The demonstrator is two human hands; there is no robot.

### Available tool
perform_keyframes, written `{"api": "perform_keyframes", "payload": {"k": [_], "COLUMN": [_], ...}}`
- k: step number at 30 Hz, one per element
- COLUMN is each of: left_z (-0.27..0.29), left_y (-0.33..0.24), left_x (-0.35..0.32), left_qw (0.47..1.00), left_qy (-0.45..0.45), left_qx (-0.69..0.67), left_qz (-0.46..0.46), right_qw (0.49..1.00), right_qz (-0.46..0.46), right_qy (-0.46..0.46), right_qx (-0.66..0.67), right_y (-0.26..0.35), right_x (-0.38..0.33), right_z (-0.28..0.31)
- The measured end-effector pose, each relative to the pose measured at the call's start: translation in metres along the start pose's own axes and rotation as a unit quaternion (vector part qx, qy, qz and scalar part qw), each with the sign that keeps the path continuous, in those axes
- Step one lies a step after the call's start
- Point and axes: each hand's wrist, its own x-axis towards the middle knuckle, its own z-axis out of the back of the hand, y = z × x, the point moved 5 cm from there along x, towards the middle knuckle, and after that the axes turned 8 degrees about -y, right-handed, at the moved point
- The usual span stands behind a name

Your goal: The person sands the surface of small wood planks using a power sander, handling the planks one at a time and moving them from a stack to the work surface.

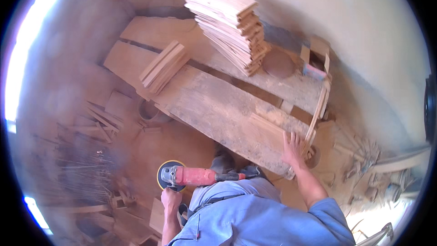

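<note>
My left hand (170, 198) is closed on the side handle of a red angle grinder (195, 176), at the near side of the workbench. The grinder's round disc (164, 173) has a yellow rim, and its body lies across in front of my waist. At the bench's near right end my right hand (293, 148) rests with fingers stretched out on a flat wooden board (267, 130). The dusty plank workbench (205, 102) carries the board, which is close in colour to the bench top.
A tall stack of wooden boards (227, 23) stands at the back of the bench, beside a round brown disc (278, 63) and an open cardboard box (317, 59). A smaller board pile (164, 67) lies left. Wood offcuts (98, 123) litter the floor.
</note>
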Motion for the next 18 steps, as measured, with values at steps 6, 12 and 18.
{"api": "perform_keyframes", "payload": {"k": [6, 12, 18], "left_z": [-0.027, -0.009, 0.038], "left_y": [0.033, 0.006, 0.006], "left_x": [0.024, 0.081, 0.144], "left_qw": [0.998, 0.996, 0.998], "left_qy": [0.009, 0.058, 0.047], "left_qx": [-0.038, -0.052, -0.044], "left_qz": [0.053, 0.049, 0.015], "right_qw": [0.987, 0.912, 0.904], "right_qz": [0.02, 0.189, 0.169], "right_qy": [-0.04, -0.292, -0.365], "right_qx": [0.151, 0.217, 0.146], "right_y": [0.062, 0.165, 0.238], "right_x": [0.034, 0.121, 0.308], "right_z": [0.036, 0.224, 0.393]}}
